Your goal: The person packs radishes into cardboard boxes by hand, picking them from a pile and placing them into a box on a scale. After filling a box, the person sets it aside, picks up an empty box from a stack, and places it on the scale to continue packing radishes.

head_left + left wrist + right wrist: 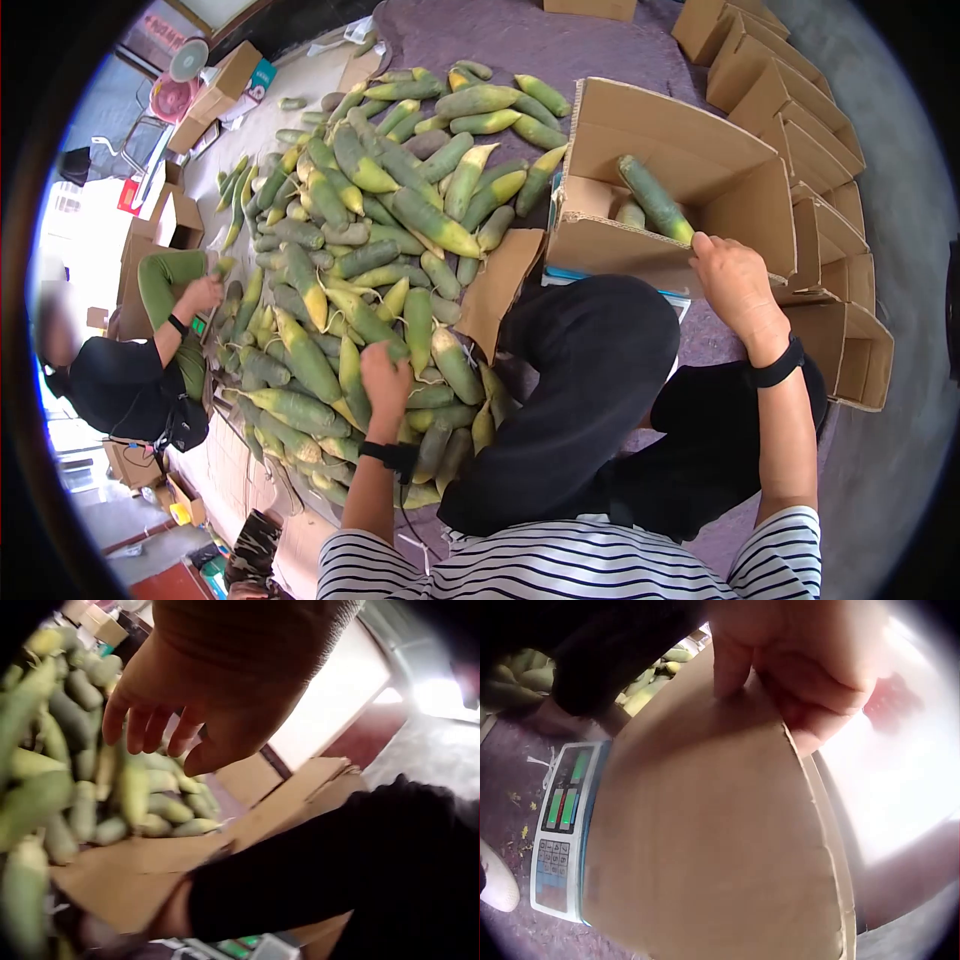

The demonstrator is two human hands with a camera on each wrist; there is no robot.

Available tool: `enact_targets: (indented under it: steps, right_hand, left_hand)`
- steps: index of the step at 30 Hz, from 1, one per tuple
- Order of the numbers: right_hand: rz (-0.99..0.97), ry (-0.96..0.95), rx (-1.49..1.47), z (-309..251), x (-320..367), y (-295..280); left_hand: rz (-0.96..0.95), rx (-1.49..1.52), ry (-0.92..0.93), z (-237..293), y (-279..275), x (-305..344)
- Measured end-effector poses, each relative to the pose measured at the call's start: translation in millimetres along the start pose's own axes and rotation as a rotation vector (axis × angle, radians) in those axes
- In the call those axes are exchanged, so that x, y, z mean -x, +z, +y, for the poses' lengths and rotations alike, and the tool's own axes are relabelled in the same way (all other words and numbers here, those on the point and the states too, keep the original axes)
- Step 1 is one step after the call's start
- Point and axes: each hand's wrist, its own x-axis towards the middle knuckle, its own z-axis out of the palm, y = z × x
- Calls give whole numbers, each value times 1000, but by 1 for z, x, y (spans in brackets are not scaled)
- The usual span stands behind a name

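Green radishes (370, 265) lie in a big heap left of the person's legs. Over the heap's near side is the left hand (385, 385), and the left wrist view shows its fingers (154, 729) hanging loosely with nothing between them. The right hand (733, 275) grips the near rim of an upright cardboard box (670, 125). Its thumb (731, 671) lies on the outer wall, while the other fingers curl over the edge. Inside the box a green radish (655, 200) leans with its pale end beside the fingertips; another radish (630, 213) is partly hidden.
A digital scale (562, 832) is right by the box wall. Several cardboard boxes (800, 150) line the right side. A cardboard flap (500, 285) lies between heap and knee. Another person (125, 380) sits at the far left of the heap, one hand (203, 293) near the radishes.
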Motion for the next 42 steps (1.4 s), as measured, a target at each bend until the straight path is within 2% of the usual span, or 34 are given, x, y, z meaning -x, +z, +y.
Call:
enact_targets:
  steps: [2,4,6,8,11,14,16,18,20,22,24,26,28,30,32,34,36,38,40,42]
  right_hand:
    - [-38,-8,-62,-4,-1,-3]
    - [-62,28,-116,-7,-4,-5]
    - [-66,43,-115,-7,-6,-6]
    - [-90,64,-94,-9,-7,-7]
    - [-49,33,-25,-8,-8,-3]
    - [-92,60,-41,-7,-8,1]
    - [21,14,-39,-4,-5,7]
    - [36,8,-76,-4,-4,7]
    - [12,19,-77,-6,-4,2]
    - [-62,24,-67,-6,-5,-1]
    - [-46,22,-46,-6,-4,0]
    - [-29,0,-27,-6,-3,3]
    - [-38,6,-8,-6,-4,5]
    - [-42,7,-6,-6,-3,3]
    - [-47,7,2,-6,-2,2]
    - [-70,4,4,-6,-1,3]
    - [-52,-8,25,-5,0,5]
    - [-11,-13,-28,-4,1,6]
    - [25,-36,-34,-2,2,9]
    - [63,-70,-56,-1,3,11]
  left_hand:
    - [113,-201,-176,-28,-15,10]
    - [92,-303,-232,-55,-22,12]
    - [68,-405,-280,-60,-28,8]
    - [-192,-549,-326,-56,-24,-7]
    - [-195,-550,-391,-73,0,-27]
    - [-154,-516,-324,-83,5,-26]
    - [-171,-517,-261,-75,-3,-20]
    - [-157,-437,-130,-59,-13,-5]
    - [-200,-359,-96,-32,-29,10]
    - [-110,-224,14,-18,-42,20]
    - [-77,-166,90,-12,-61,10]
    - [4,259,-73,9,-91,-8]
    - [-33,478,-199,71,-138,-34]
    - [201,702,18,110,-152,-59]
    - [238,886,204,164,-174,-89]
    - [224,1065,250,213,-182,-114]
    - [102,1124,283,253,-176,-132]
    - [-44,1248,221,285,-155,-139]
    - [-233,1320,62,273,-119,-144]
    - [-249,1263,-41,244,-92,-133]
